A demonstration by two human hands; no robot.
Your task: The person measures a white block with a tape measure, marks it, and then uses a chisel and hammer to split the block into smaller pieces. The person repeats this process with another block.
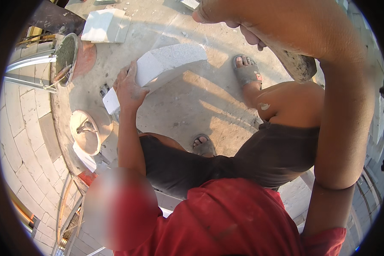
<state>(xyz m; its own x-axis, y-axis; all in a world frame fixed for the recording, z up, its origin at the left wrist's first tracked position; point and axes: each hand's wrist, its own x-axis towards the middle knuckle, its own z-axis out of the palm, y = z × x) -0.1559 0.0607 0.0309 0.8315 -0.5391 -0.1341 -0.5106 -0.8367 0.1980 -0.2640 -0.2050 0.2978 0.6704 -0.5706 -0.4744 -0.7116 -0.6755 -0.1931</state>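
A pale lightweight concrete block [176, 59] stands over the floor in front of me. My left hand [130, 88] grips its left part, fingers over the far edge and thumb on the near side. Raised at the upper right, close to the camera, my right hand [265, 28] has its fingers curled round a worn tool handle [296, 65], whose stained, rounded butt sticks out below the palm. The rest of that tool is hidden or out of the picture. My feet in grey sandals are on either side of the floor below the block.
A bucket of grey mortar [66, 52] with a wooden-handled tool stands at upper left, by white blocks [102, 25]. Below it is a pale bucket [99, 140] with an unclear object inside. A block wall [28, 121] borders the left. A dark, stained clothed limb shows at top left.
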